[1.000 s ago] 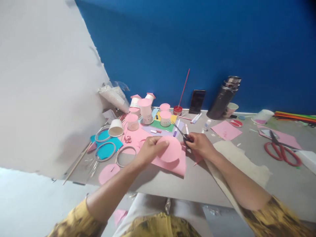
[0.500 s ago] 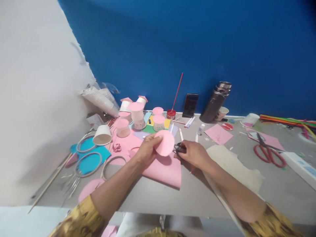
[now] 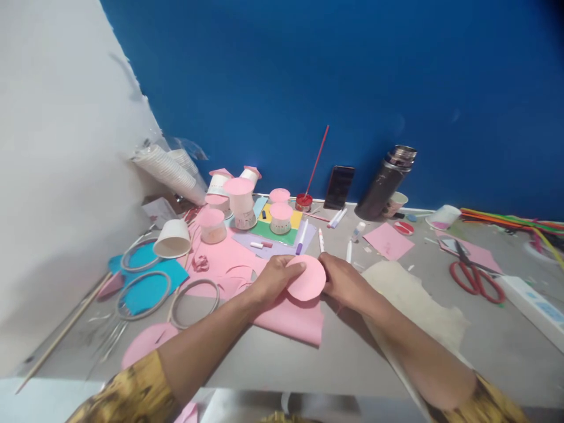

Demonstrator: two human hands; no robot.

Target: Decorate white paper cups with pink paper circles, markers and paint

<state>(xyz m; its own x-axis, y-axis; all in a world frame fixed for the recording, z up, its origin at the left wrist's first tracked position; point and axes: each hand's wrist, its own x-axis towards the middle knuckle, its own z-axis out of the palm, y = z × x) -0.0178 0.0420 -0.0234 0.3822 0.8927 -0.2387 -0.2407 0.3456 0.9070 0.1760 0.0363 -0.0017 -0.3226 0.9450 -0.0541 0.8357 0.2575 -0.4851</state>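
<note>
My left hand (image 3: 274, 279) pinches a pink paper circle (image 3: 308, 282) by its left edge and holds it just above a larger pink sheet (image 3: 291, 322) on the grey table (image 3: 352, 352). My right hand (image 3: 346, 283) is closed at the circle's right edge. The small black scissors seen in it earlier are now hidden behind the circle and its fingers.
Paper cups with pink tops (image 3: 240, 202) stand behind the hands, with markers (image 3: 302, 236) in front of them. Metal rings (image 3: 143, 294) lie on blue paper at left. Red scissors (image 3: 476, 276), a dark flask (image 3: 384, 182), a phone (image 3: 339, 187) and a red paint jar (image 3: 304, 201) are further off.
The circle was lifted and tilted up, then lowered toward the pink sheet. My right hand has moved in to its right edge, and the scissors have gone out of sight.
</note>
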